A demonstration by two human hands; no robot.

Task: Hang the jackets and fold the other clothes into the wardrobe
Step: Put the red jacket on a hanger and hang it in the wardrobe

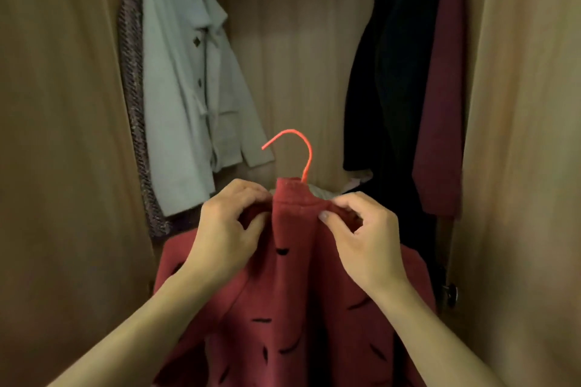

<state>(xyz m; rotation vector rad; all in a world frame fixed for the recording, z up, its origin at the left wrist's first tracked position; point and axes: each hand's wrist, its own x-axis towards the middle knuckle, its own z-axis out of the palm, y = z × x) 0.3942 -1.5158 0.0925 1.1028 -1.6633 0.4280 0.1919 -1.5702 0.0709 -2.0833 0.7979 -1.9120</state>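
The red jacket hangs closest, its dark dash marks running down the front, held up in front of the open wardrobe. The left hand has its grip closed on the fabric just left of the collar, thumb and fingers pinching the cloth. The right hand does the same on the right side of the collar, thumb pressed on the fold. Between them the hook of a red hanger sticks up out of the neck, free in the air and not on any rail yet.

Inside the wardrobe, from the left: a speckled knit garment hangs against the side wall, and a pale grey jacket with dark buttons hangs just beside it, overlapping it. The middle is bare back panel. On the right a black coat hangs next to a dark maroon garment. Low down behind the collar, something light-coloured lies in the wardrobe, too hidden to name.

So I'd judge several pieces are already hung, and this red one is on its hanger and being straightened at the collar. What's left for it is lifting the hook up to the rail, which sits out of sight above. Whether any folding is done, I cannot tell from here.
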